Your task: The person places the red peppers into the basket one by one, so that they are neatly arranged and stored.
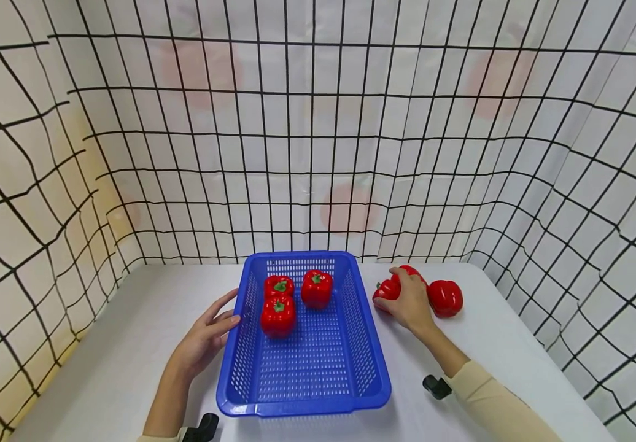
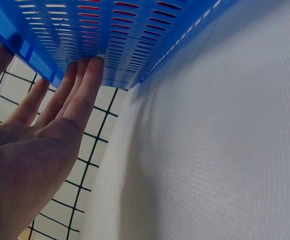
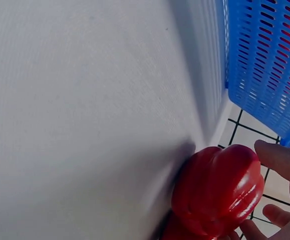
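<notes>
Clock set on the blue basket (image 1: 307,371), 12 on its far side.

Red bell pepper (image 1: 387,288) on the tabletop (image 1: 124,350) at 2 o'clock, just outside the basket wall. Right hand (image 1: 411,308) on it: thumb on one flank, fingers curled round the other. How firmly they press, cannot tell.

Handling, by judgement: light for its bulk, likely hollow. Skin stiff but thin-walled if real; a hard squeeze might dent or split it. High gloss suggests slick, apt to turn under a fingertip pinch. Best hold: across the broad lobed sides, fingertips in the grooves, force spread. Stem too short for a sound grip.

Two loose neighbours near it: far pepper (image 1: 413,271) close behind, partly masked by the hand; outer pepper (image 1: 445,299) between 2 and 3, lying on its side. Crowding there could let one roll if nudged.

Left hand (image 1: 201,342) at 9 o'clock, fingers extended against the basket's outer wall, not wrapped round it.

Basket: slotted plastic, probably light and quick to slide. Three peppers inside: one at 10 (image 1: 277,319), one at 11 (image 1: 279,284), close together, stems up; third (image 1: 317,290) just past 12, set apart from that pair. Near half bare.
</notes>
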